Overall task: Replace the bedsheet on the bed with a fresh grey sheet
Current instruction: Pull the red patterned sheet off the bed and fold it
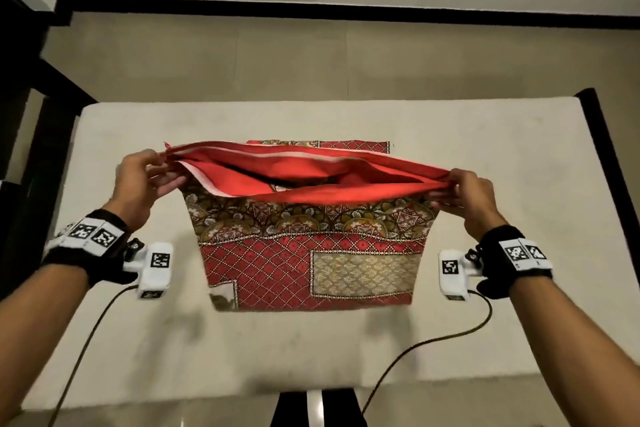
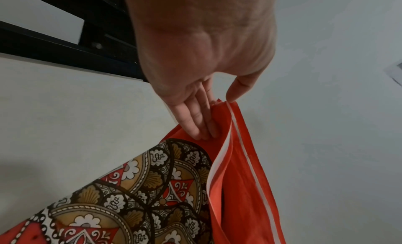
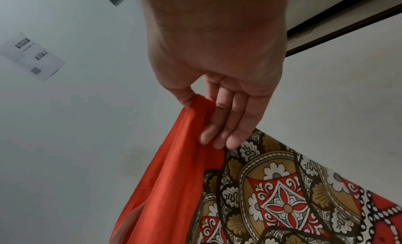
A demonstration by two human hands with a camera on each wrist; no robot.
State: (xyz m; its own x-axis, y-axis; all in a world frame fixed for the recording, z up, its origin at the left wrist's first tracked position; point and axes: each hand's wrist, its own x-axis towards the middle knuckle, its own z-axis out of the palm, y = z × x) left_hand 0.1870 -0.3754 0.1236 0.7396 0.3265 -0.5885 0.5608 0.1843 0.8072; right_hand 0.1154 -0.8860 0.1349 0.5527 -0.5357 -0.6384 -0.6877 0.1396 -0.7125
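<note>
Folded patterned bedsheet [image 1: 308, 236], red with gold and brown motifs, is held up over the middle of the bare cream mattress [image 1: 502, 156], its plain red upper edge stretched level between both hands and its folded layers gaping open along that edge. Left hand [image 1: 143, 184] pinches the left corner between thumb and fingers [image 2: 195, 124], which lie nearly straight against the cloth. Right hand [image 1: 469, 198] pinches the right corner likewise, thumb over the red edge, fingers [image 3: 226, 127] extended beneath.

Both hands [image 1: 143, 180] [image 1: 467, 198] raised apart, fingers [image 2: 193, 120] pinching
</note>
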